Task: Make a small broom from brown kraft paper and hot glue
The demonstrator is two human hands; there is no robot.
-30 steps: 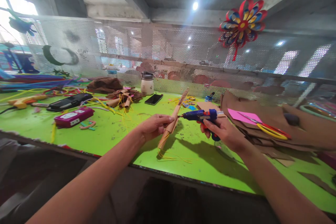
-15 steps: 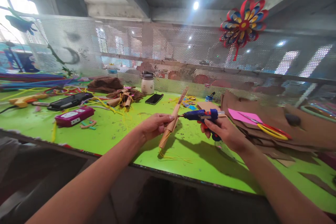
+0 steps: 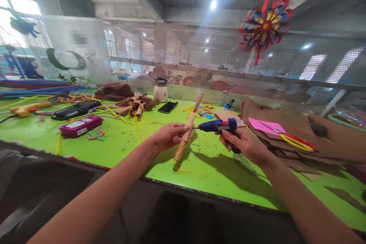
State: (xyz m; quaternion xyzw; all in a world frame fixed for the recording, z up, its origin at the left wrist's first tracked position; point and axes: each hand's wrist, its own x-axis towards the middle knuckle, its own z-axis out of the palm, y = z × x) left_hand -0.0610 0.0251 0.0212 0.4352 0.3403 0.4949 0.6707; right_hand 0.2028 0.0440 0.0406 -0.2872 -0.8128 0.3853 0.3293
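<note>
My left hand (image 3: 168, 136) is closed round a long roll of brown paper (image 3: 189, 126), held slanted above the green table (image 3: 120, 145), with thin yellow strands hanging from its lower end. My right hand (image 3: 243, 142) grips a blue hot glue gun (image 3: 219, 125) with an orange trigger. The gun's nozzle points left and touches the roll about midway along it.
A pink sheet and yellow-and-red scissors (image 3: 297, 142) lie on brown paper sheets at the right. A black phone (image 3: 167, 107), a white jar (image 3: 160, 90), small brown paper rolls (image 3: 134, 108), a pink case (image 3: 80, 126) and coloured strips lie at the left. A perforated metal screen backs the table, with a paper flower (image 3: 264, 24) on it.
Both hands and the roll hold almost the same place; the roll has shifted slightly up and right against the nozzle.
</note>
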